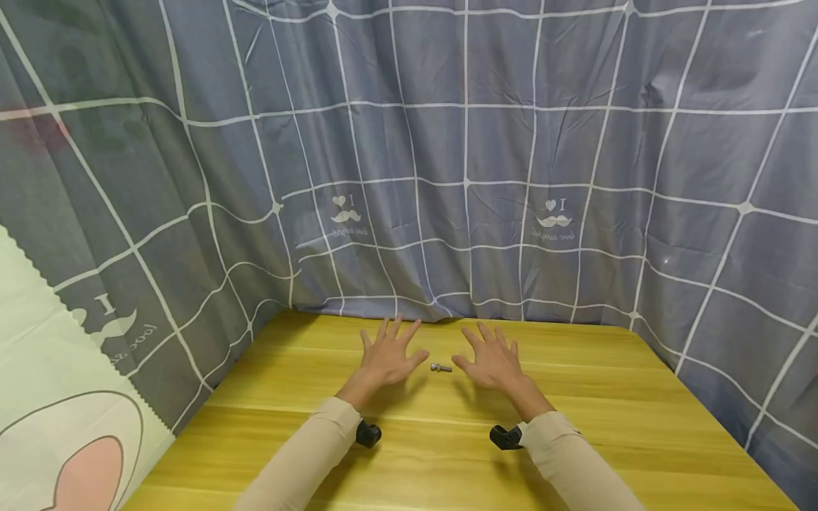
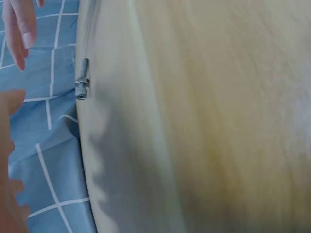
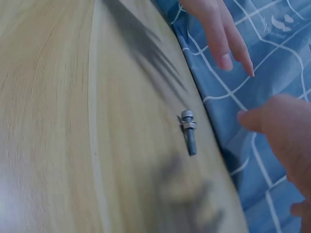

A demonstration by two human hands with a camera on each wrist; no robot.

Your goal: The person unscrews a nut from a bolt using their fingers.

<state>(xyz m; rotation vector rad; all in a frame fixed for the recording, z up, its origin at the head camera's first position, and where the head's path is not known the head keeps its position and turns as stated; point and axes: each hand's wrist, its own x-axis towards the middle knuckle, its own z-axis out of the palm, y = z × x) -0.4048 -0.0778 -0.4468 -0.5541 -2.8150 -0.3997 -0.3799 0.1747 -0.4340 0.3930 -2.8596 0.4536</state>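
A small metal bolt (image 1: 441, 367) with a nut threaded on near its head lies on its side on the wooden table, between the two hands. In the right wrist view the bolt (image 3: 189, 132) shows its round head, the nut and the bare thread. To the left of it my left hand (image 1: 387, 357) hovers with spread fingers and holds nothing. Opposite, my right hand (image 1: 491, 360) is also spread and holds nothing, its thumb pointing towards the threaded end. Neither hand touches the bolt. The left wrist view has the bolt (image 2: 82, 80) near its left side.
The yellow wooden table (image 1: 434, 461) reaches back to a grey-blue checked curtain (image 1: 441, 156), which also hangs at both sides. A pale cloth (image 1: 38, 369) with a printed figure hangs at the left. Black devices (image 1: 506, 437) sit at both wrists.
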